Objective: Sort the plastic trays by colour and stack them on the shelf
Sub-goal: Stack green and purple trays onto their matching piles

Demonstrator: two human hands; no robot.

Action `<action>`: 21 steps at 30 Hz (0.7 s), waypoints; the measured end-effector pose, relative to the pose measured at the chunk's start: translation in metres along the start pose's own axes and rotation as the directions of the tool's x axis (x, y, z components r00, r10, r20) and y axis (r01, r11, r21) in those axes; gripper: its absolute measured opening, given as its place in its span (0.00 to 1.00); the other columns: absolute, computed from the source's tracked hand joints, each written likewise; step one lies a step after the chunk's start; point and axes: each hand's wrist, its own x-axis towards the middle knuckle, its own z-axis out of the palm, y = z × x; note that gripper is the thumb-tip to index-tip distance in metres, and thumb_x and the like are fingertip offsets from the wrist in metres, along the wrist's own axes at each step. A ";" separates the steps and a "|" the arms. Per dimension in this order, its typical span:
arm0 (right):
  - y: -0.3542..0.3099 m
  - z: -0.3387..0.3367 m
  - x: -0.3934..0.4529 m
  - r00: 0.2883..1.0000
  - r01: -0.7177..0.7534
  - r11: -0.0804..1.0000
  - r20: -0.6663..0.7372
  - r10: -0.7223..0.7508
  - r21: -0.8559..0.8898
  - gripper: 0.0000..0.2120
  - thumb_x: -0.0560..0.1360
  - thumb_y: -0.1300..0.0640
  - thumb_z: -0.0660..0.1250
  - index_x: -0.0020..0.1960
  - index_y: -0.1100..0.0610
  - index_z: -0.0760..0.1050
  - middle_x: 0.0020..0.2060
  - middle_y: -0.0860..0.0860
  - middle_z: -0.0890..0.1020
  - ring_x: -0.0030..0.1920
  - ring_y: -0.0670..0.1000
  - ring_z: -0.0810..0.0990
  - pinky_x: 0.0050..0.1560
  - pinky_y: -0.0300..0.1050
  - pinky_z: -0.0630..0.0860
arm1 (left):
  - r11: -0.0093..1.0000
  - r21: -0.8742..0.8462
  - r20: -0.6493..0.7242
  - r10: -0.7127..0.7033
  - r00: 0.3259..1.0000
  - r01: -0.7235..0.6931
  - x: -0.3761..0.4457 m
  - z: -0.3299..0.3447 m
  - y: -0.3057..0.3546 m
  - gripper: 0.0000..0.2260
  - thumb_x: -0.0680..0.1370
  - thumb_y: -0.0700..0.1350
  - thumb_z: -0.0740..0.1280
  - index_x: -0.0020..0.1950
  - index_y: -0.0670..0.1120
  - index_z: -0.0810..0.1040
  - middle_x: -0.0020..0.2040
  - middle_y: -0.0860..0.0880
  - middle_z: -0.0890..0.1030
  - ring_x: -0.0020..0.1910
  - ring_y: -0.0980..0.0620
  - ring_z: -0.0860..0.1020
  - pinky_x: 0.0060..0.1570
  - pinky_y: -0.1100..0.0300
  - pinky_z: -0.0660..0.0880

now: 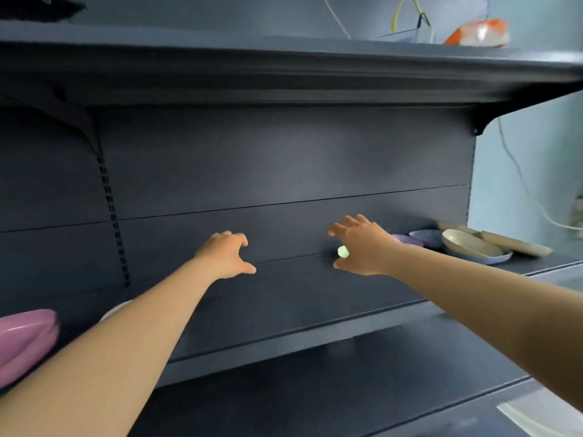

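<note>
1. My left hand (pixel 225 255) is spread, thumb apart from the fingers, holding nothing; it hovers over the bare middle of the shelf (pixel 284 313).
2. My right hand (pixel 362 247) is spread too, with nothing gripped; a small pale green thing (pixel 343 252) shows just beside its palm, too small to identify.
3. Trays (pixel 470 244), cream and bluish, lie loosely piled at the far right, likely unsorted.
4. A pink tray (pixel 25 339) sits far left, likely kept apart by colour.

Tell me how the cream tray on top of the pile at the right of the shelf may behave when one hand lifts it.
The cream tray looks thin and moulded, so probably stiff and light. It lies tilted on the blue tray, so it may slide or rock when touched. Its surface seems smooth, so a grip at the rim could slip.
</note>
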 end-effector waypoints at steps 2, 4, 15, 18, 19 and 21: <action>0.042 0.004 -0.008 0.999 -0.050 0.999 0.004 0.050 -0.009 0.27 0.74 0.46 0.66 0.69 0.53 0.64 0.63 0.53 0.69 0.65 0.56 0.66 0.60 0.49 0.68 | 1.000 -0.012 0.038 0.023 0.999 -0.022 0.018 0.014 0.033 0.28 0.72 0.56 0.70 0.70 0.51 0.67 0.67 0.49 0.69 0.68 0.48 0.65 0.60 0.54 0.69; 0.080 0.010 -0.011 0.996 -0.091 0.996 0.005 0.091 -0.001 0.28 0.73 0.46 0.66 0.70 0.53 0.63 0.64 0.52 0.69 0.65 0.56 0.66 0.61 0.48 0.68 | 0.999 -0.032 0.070 0.041 0.997 -0.039 0.039 0.028 0.060 0.29 0.72 0.57 0.70 0.70 0.51 0.66 0.67 0.49 0.68 0.68 0.48 0.65 0.61 0.54 0.68; 0.266 0.073 0.053 0.976 -0.202 0.979 0.095 0.197 0.040 0.30 0.72 0.47 0.67 0.71 0.52 0.63 0.66 0.52 0.69 0.67 0.54 0.65 0.62 0.47 0.68 | 0.954 -0.280 0.300 -0.018 0.954 0.106 0.195 0.126 0.161 0.34 0.72 0.56 0.71 0.73 0.47 0.61 0.71 0.47 0.66 0.69 0.48 0.67 0.64 0.57 0.66; 0.305 0.095 0.087 0.963 -0.229 0.966 0.175 0.206 0.123 0.29 0.72 0.49 0.68 0.70 0.52 0.64 0.66 0.52 0.70 0.66 0.54 0.66 0.60 0.46 0.68 | 0.914 -0.351 0.347 -0.075 0.935 0.204 0.232 0.156 0.178 0.36 0.72 0.56 0.72 0.73 0.45 0.62 0.71 0.47 0.66 0.67 0.48 0.69 0.60 0.58 0.69; 0.316 0.102 0.097 0.957 -0.242 0.958 0.203 0.208 0.156 0.29 0.72 0.50 0.68 0.70 0.52 0.65 0.65 0.52 0.71 0.65 0.53 0.68 0.60 0.46 0.69 | 0.895 -0.373 0.373 -0.097 0.923 0.245 0.242 0.167 0.183 0.36 0.72 0.56 0.72 0.73 0.44 0.62 0.70 0.46 0.68 0.64 0.48 0.71 0.56 0.58 0.71; 0.336 0.117 0.116 0.947 -0.259 0.939 0.252 0.200 0.226 0.27 0.72 0.51 0.69 0.69 0.52 0.66 0.65 0.51 0.73 0.59 0.51 0.72 0.55 0.43 0.69 | 0.863 -0.391 0.428 -0.136 0.893 0.319 0.257 0.186 0.193 0.33 0.70 0.57 0.73 0.69 0.44 0.67 0.65 0.46 0.72 0.59 0.48 0.74 0.50 0.58 0.74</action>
